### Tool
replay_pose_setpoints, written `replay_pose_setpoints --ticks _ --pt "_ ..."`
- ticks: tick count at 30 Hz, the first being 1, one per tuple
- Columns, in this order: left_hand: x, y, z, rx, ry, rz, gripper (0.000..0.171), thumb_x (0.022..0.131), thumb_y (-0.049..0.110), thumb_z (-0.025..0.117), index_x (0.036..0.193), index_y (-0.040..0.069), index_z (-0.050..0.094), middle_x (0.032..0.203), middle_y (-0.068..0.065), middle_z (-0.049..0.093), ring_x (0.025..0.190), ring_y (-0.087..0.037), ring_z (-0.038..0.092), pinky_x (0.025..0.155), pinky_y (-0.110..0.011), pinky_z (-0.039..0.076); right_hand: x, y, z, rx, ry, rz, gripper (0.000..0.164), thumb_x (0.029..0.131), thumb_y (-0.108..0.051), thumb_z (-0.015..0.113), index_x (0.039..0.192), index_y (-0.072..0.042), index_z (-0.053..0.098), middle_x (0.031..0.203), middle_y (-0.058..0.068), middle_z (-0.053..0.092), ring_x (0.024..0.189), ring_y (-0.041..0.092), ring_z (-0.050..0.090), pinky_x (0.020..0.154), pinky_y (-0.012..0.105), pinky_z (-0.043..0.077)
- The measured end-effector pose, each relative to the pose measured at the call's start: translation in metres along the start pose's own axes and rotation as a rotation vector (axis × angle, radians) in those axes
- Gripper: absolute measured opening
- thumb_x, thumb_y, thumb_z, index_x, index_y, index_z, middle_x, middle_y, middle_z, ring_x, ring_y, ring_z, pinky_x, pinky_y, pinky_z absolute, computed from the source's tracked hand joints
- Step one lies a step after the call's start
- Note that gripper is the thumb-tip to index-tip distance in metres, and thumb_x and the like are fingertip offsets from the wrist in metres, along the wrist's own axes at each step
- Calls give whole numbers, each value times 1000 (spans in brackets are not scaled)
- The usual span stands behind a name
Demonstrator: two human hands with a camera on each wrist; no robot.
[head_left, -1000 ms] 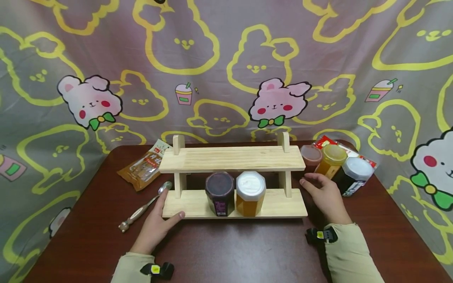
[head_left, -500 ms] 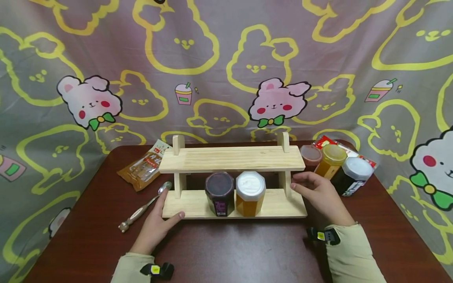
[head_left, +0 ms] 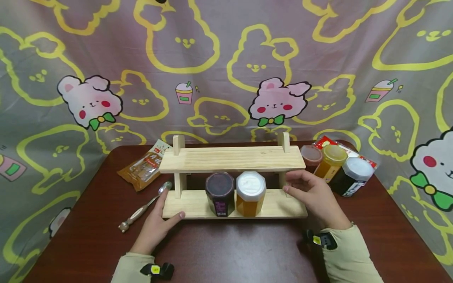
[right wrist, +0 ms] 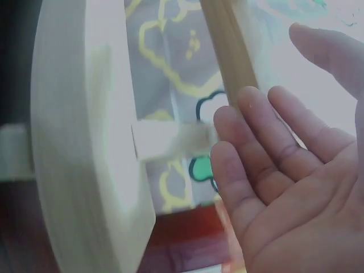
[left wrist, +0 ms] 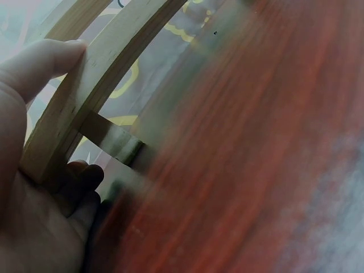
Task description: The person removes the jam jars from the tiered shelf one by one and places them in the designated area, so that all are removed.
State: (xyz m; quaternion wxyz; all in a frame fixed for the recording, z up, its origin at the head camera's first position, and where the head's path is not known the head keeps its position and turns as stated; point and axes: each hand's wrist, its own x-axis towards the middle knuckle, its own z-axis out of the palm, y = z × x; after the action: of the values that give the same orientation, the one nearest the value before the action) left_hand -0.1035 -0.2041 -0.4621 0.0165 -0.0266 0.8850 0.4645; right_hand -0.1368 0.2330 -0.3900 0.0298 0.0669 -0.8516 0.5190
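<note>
A two-tier wooden shelf rack point(head_left: 231, 159) stands at the middle of the table in the head view. My left hand point(head_left: 153, 228) grips the left end of its lower board; the left wrist view has the thumb on one face and the fingers point(left wrist: 85, 176) curled round the other side. My right hand point(head_left: 318, 200) hovers by the rack's right post, fingers relaxed and thumb apart, holding nothing. In the right wrist view its palm faces the upright point(right wrist: 173, 139). On the lower board stand a dark jar with a purple label point(head_left: 220, 192) and an amber jar with a white lid point(head_left: 251, 192).
Right of the rack cluster a reddish-lidded jar point(head_left: 311, 154), a yellow jar point(head_left: 332, 159) and a black jar with a pale lid point(head_left: 356, 169), before a red packet point(head_left: 325, 140). At left lie a brown packet point(head_left: 141, 167) and a spoon point(head_left: 138, 213). A patterned curtain point(head_left: 219, 86) hangs behind.
My right hand has moved left, from beside the jars at right to the rack's right post, its fingers staying loose. The left hand, rack and jars have stayed in place.
</note>
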Motion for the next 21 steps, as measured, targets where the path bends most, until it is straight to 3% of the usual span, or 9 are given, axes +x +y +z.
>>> replay_pose_setpoints --ticks 8,15,21 --pt "0 1 -1 -8 -6 -11 103 88 42 77 162 12 12 164 -22 19 148 -40 23 117 -60 21 -2 -10 14 26 -83 -54 53 82 -18 85 128 -5 63 122 14 69 114 34 62 100 54 45" --pt "0 1 -1 -4 -8 -16 103 88 42 77 162 13 12 164 -21 19 148 -40 22 117 -59 20 -2 -12 25 47 -169 -103 64 78 -19 88 134 -7 58 126 9 68 117 26 62 100 42 48" --pt "0 0 -1 0 0 -3 102 88 41 77 162 12 13 164 -22 19 148 -41 24 116 -60 21 -4 -18 34 67 -237 -142 74 72 -17 92 137 -8 56 127 6 66 119 25 60 101 51 47"
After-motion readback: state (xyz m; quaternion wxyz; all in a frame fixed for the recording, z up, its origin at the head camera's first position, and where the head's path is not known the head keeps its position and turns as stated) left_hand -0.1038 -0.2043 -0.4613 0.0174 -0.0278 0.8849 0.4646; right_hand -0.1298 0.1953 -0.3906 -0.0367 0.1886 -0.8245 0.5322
